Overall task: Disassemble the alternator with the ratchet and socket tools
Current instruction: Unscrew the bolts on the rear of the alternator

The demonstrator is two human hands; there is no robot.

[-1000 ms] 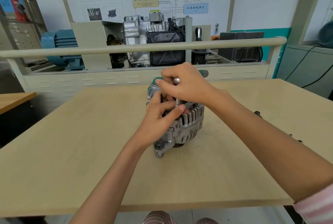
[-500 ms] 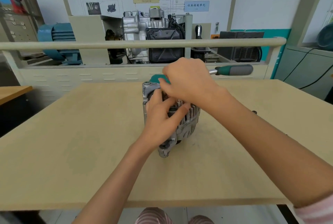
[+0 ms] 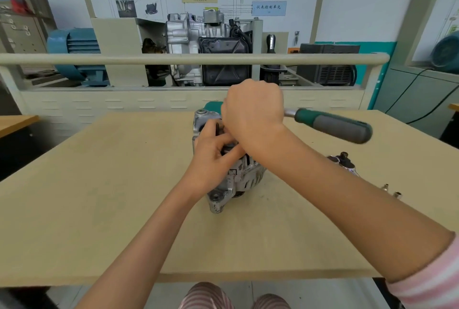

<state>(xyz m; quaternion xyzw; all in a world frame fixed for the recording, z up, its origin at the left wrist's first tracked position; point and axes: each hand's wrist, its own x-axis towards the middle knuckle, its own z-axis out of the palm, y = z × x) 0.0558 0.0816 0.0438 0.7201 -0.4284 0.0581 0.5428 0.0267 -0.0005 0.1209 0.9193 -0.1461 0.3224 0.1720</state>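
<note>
The right hand (image 3: 253, 110) is clenched around the head end of the ratchet (image 3: 332, 125), whose green-and-grey handle juts rightward. The left hand (image 3: 213, 157) grasps the alternator (image 3: 238, 179), which stands mid-table (image 3: 99, 197). Small removed parts (image 3: 344, 161) lie to its right.

The tan table (image 3: 99, 209) carries the alternator (image 3: 238, 179) and loose parts (image 3: 344, 161).

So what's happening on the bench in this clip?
A person is taking apart an alternator that sits on a wooden table. The left hand grips the alternator's housing to steady it, while the right hand is closed over the head end of a ratchet on top of the unit, its green and grey handle sticking out to the right. A few small loose parts lie on the table to the right.
</note>
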